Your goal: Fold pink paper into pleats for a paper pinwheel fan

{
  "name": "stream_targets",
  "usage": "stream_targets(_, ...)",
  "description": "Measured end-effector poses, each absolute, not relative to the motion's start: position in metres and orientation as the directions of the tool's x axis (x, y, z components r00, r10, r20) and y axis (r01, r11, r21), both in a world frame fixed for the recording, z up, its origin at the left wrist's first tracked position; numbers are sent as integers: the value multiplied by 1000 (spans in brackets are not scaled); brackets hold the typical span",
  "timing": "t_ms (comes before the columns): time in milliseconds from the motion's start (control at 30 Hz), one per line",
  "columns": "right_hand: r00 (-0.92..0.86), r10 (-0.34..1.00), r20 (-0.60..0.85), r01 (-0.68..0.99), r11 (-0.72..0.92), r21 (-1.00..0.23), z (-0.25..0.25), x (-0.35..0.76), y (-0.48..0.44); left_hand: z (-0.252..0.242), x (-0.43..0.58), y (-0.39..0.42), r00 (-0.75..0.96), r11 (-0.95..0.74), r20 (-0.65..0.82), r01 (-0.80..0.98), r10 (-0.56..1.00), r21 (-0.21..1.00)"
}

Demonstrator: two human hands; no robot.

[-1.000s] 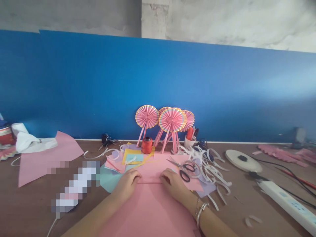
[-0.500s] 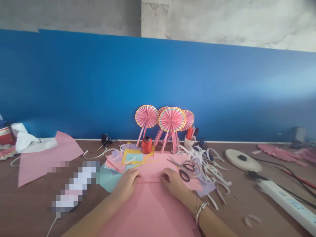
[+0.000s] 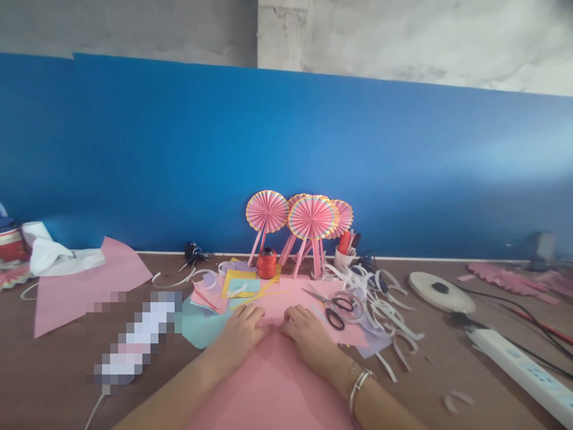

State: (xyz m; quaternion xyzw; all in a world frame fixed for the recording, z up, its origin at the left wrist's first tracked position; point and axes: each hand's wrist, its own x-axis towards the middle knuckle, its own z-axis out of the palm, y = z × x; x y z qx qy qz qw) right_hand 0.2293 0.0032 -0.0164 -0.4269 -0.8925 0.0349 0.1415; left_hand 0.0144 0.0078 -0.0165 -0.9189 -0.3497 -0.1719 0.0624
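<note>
A large pink paper sheet [image 3: 273, 388] lies on the brown table in front of me. My left hand [image 3: 239, 331] and my right hand [image 3: 307, 334] rest side by side on its far edge, fingers curled and pressed down on the fold there, almost touching each other. A bracelet sits on my right wrist. Black-handled scissors [image 3: 333, 307] lie just right of my right hand.
Pink pleated paper fans [image 3: 308, 218] lean on the blue wall behind a red ribbon spool [image 3: 267, 264]. White paper strips [image 3: 385, 304] pile at the right, with a power strip [image 3: 523, 367] and a white disc [image 3: 441, 291]. Another pink sheet [image 3: 85, 286] lies left.
Both hands have slid inward along the folded edge and now sit close together at its middle.
</note>
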Motion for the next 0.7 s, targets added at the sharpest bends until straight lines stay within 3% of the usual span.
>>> stream_targets(200,-576,786,224,739,618,-267,-7,244,2,-17,-3,17,686,-742,351,670,637,35)
stream_targets(367,-571,776,270,684,631,-367,-8,253,3,-11,-15,18,483,-602,449,781,752,168)
stream_targets(567,-346,851,395,476,522,-707,-13,256,9,-10,-14,11,206,-497,598,782,775,375)
stream_targets(700,-206,941,268,195,308,-931,-16,257,13,-11,-10,2,221,-587,651,694,726,418)
